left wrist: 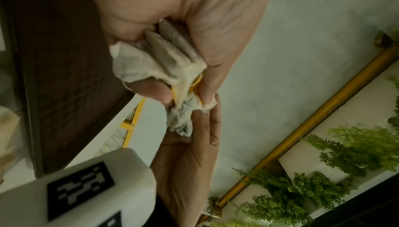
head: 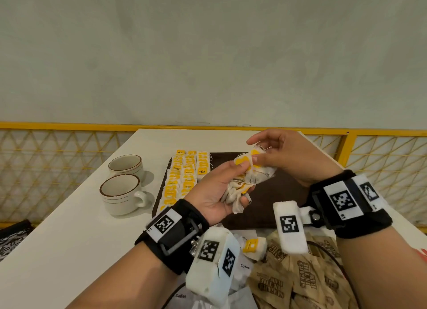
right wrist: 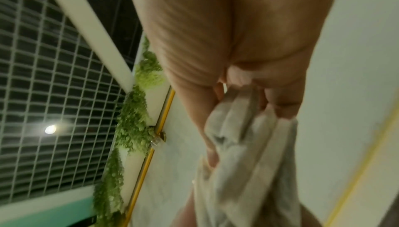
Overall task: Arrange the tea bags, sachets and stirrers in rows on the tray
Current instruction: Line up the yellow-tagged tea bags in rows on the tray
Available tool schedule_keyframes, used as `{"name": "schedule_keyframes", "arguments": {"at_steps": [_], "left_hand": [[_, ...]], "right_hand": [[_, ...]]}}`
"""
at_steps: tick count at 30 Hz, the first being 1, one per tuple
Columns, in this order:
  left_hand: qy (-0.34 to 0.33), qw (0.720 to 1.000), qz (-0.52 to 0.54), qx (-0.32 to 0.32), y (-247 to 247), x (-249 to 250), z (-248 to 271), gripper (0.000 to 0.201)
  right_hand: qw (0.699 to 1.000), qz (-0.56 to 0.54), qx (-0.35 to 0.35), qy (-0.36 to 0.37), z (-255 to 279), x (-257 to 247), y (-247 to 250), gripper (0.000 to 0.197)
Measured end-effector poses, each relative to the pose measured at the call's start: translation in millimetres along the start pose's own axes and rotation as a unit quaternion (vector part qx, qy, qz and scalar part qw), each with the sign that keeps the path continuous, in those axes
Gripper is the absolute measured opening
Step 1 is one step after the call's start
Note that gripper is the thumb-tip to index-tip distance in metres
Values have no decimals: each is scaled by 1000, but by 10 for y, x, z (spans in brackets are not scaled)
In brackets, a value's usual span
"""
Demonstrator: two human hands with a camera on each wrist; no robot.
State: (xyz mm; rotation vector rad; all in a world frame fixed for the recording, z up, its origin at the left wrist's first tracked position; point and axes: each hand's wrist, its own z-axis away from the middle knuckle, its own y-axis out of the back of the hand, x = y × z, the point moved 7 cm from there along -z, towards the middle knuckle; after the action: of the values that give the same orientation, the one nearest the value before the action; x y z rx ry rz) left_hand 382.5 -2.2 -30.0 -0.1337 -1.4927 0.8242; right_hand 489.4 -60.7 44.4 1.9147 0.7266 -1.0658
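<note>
Above the dark tray, the left hand has its fingers curled round a bunch of tea bags. The right hand pinches one bag at the top of the bunch. Three rows of yellow-tagged tea bags fill the tray's left part; its right part lies bare up to the far edge. Two cups stand left of the tray on the tabletop. Brown sugar sachets lie at the near edge.
</note>
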Motion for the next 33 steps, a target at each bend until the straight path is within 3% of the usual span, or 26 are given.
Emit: {"name": "schedule_keyframes", "arguments": {"at_steps": [4, 7, 12, 14, 17, 19, 27, 31, 33], "left_hand": [[-24, 999, 2, 37, 90, 50, -46, 7], [-54, 996, -25, 60, 146, 100, -67, 5], [-73, 993, -58, 76, 184, 107, -69, 9], [-72, 992, -77, 73, 167, 96, -68, 12], [-65, 991, -97, 67, 130, 75, -65, 9], [-66, 991, -96, 65, 122, 80, -61, 8], [-75, 992, -74, 66, 167, 156, -58, 9], [-98, 992, -38, 74, 248, 308, -43, 9], [-107, 991, -14, 74, 288, 402, -24, 9]], "right_hand": [[997, 61, 51, -8, 19, -9, 200, 29], [998, 20, 65, -10, 71, -102, 305, 27], [991, -133, -26, -14, 167, -276, 82, 37], [995, -90, -31, -9, 146, -251, -20, 36], [995, 99, -2, 16, 78, -175, -56, 31], [990, 141, -3, 14, 56, -121, -63, 27], [991, 126, 33, 17, 70, -153, 112, 17], [1000, -11, 6, 0, 144, -214, 176, 17], [1000, -18, 9, 16, 161, -255, 207, 16]]}}
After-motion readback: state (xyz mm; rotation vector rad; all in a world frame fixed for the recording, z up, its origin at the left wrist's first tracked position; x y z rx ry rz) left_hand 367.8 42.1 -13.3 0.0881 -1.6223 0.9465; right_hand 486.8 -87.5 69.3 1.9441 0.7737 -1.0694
